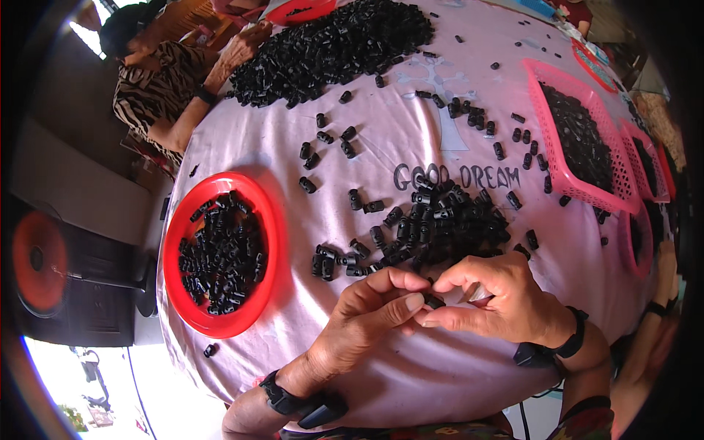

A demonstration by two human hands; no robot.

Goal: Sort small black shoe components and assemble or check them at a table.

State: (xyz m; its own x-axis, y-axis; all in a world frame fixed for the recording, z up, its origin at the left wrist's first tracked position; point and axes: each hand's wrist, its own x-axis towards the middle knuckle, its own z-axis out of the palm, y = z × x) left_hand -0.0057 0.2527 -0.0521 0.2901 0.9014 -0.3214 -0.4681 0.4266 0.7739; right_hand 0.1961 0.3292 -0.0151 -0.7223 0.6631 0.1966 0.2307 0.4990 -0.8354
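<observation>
Close in front of me, a small black plastic cord lock (433, 301) sits between the fingertips of both hands. My left hand (367, 312) pinches it with thumb and index finger. From the other side, the thumb and index finger of my right hand (506, 297) close on it; a pale sliver shows within that hand, too unclear to name. Just beyond my fingers lies a loose pile of similar black cord locks (440, 220). A red plastic bowl (273, 253) with many more stands on the left.
A pink patterned cloth (352, 389) covers the table. Far off is a large black heap (337, 51), with a person's hand (246, 45) beside it. Pink baskets (546, 139) of black parts stand right. Another person's arm (653, 315) shows there. A fan (40, 257) stands left.
</observation>
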